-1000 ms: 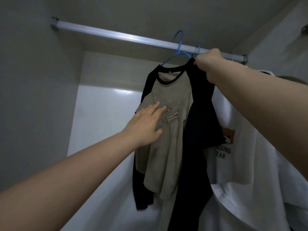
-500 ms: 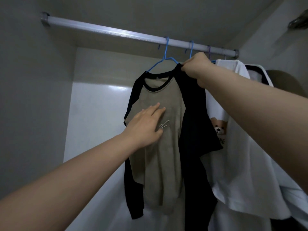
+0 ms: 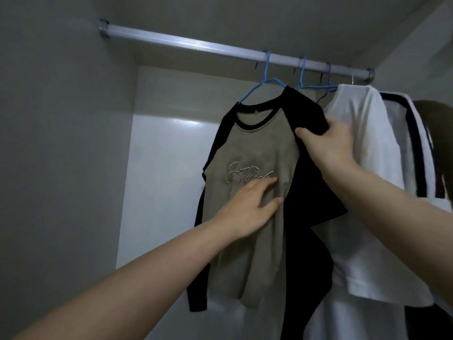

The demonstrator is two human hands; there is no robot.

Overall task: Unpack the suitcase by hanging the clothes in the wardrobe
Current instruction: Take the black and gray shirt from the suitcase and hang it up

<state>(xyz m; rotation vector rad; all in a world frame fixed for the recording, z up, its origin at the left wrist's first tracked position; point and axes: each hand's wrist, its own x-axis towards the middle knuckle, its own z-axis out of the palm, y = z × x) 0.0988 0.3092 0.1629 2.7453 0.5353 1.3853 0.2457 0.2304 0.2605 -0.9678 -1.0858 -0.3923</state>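
Tan-and-black raglan shirt [image 3: 257,217] hanging on a blue hanger [image 3: 266,81], hook over the wardrobe rail [image 3: 186,44] left of centre; long axis of the garment vertical, front panel facing the camera and turned slightly left. Left hand [image 3: 247,209] flat on the chest panel just below the embroidered script, fingers straight and loosely spread, pressing cloth, gripping nothing. Right hand [image 3: 328,141] higher and to the right, at the black right shoulder and sleeve, thumb and fingers closed in a pinch on a fold of that sleeve. Sleeve cloth falling down and slightly left from that pinch, crossing in front of the tan panel's right edge. Shoulder seam directly up and left of the right fingertips, near the hanger's right arm; right hand plainly the nearer of the two to hanger and rail. Judged step: settling the shirt square on the hanger, so any next pull probably along the shoulder line, away from the neck. Risk judged: shirt sliding off the hanger's left end if tugged hard. White T-shirt [image 3: 365,168] just beside on the right, touching the right wrist area; a striped white garment [image 3: 404,143] further right. Second blue hanger [image 3: 304,77] on the rail between them. Suitcase not in view
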